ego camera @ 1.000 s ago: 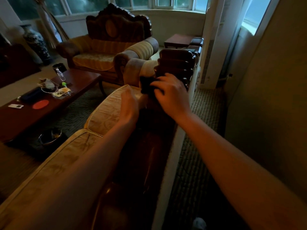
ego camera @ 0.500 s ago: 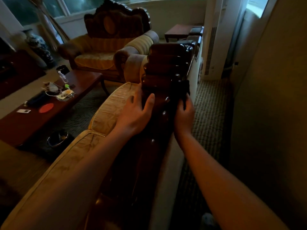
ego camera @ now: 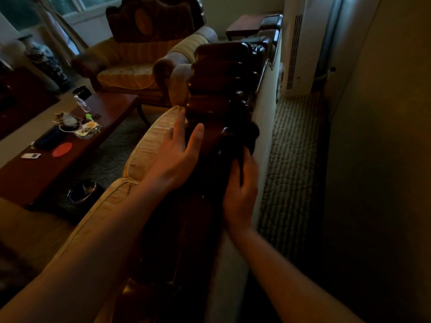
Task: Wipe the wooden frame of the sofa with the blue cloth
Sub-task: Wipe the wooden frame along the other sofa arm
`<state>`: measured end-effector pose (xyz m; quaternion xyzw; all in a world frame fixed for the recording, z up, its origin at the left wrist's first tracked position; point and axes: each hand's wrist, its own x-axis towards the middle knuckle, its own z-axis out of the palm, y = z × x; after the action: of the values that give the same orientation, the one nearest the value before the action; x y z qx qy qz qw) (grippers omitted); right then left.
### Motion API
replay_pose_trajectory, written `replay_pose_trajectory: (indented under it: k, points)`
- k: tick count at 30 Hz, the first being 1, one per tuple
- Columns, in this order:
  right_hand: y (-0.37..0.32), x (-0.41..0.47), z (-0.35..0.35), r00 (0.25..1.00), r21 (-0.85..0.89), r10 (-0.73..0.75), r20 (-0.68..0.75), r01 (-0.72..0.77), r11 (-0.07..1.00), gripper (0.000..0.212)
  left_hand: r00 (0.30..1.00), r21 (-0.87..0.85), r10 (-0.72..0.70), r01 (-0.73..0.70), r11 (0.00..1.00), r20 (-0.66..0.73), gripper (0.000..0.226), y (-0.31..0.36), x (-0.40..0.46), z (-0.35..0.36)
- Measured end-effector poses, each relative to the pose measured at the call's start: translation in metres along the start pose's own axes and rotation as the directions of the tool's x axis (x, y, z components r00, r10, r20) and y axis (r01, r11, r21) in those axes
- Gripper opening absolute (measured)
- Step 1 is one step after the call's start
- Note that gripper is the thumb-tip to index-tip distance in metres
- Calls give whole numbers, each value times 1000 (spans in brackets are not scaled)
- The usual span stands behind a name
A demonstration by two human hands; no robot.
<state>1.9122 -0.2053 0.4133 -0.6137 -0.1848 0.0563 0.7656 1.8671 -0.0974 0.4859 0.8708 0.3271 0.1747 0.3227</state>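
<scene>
Head cam: right hand (ego camera: 240, 190) grips dim cloth (ego camera: 242, 141); left hand (ego camera: 177, 152) flat on frame (ego camera: 217, 96).

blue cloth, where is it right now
In the head view the blue cloth is right of centre, gripped by the right hand against the far side of the sofa's wooden frame, across the rail from the left hand.

A dim home living room, furnished in an ornate, old-fashioned style.

A carved wooden armchair (ego camera: 144, 54) with striped yellow cushions stands under a window (ego camera: 70, 5); a long dark coffee table (ego camera: 112, 110) carries a small bottle (ego camera: 82, 104) and clutter; a patterned floor vase (ego camera: 46, 59) stands by the curtain; a sofa (ego camera: 149, 145) with a glossy wooden frame (ego camera: 219, 73) backs onto patterned carpet (ego camera: 293, 141).
</scene>
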Motion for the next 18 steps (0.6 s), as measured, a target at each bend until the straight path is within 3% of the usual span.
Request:
replay_pose_trajectory:
  k: [3, 6, 12, 15, 18]
  points:
    - [29, 74, 5, 993, -53, 120, -19, -121, 991, 50, 1000, 9, -2, 1, 1000, 8, 69, -1, 0, -1]
    - [41, 104, 8, 980, -26, 192, -48, -194, 981, 47, 1000, 8, -10, 10, 1000, 18, 68, -1, 1, 0]
    - [12, -7, -5, 977, 32, 212, -17, -212, 977, 44, 999, 12, -31, 31, 999, 17, 66, -1, 2, 0]
    - [-19, -70, -9, 999, 15, 46, 20, -46, 999, 37, 999, -37, -21, 22, 999, 28, 65, 1, 2, -2]
    - [-23, -42, -5, 991, -35, -124, 46, 125, 991, 35, 999, -278, -38, 41, 960, 14, 61, 8, 2, -8]
